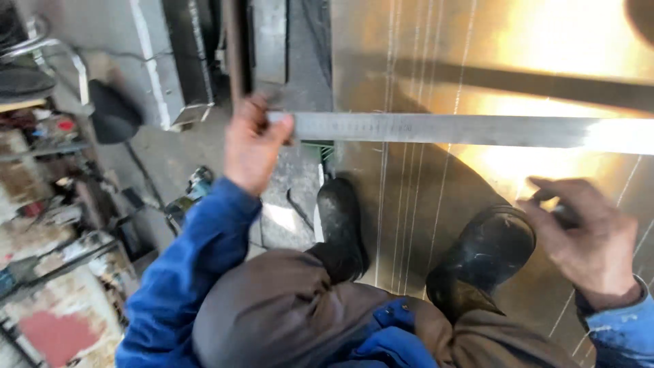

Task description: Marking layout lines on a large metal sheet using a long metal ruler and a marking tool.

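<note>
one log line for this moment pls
left hand: grips end of steel ruler | ruler: flat across scribed metal sheet | right hand: holds small dark object, unclear | boots: on sheet

Steel ruler (443,129), smooth, brushed grey. Beneath it the metal sheet (545,61) gleams at one o'clock, scratched with fine lines. Black boots (487,252) scuffed, rubbery sheen. Blue sleeve (197,252), matt cloth.

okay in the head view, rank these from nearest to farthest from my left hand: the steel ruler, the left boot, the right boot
1. Steel ruler: gripped by the left hand at its end.
2. Left boot: just below and right of that hand.
3. Right boot: farther right, on the metal sheet.
</note>
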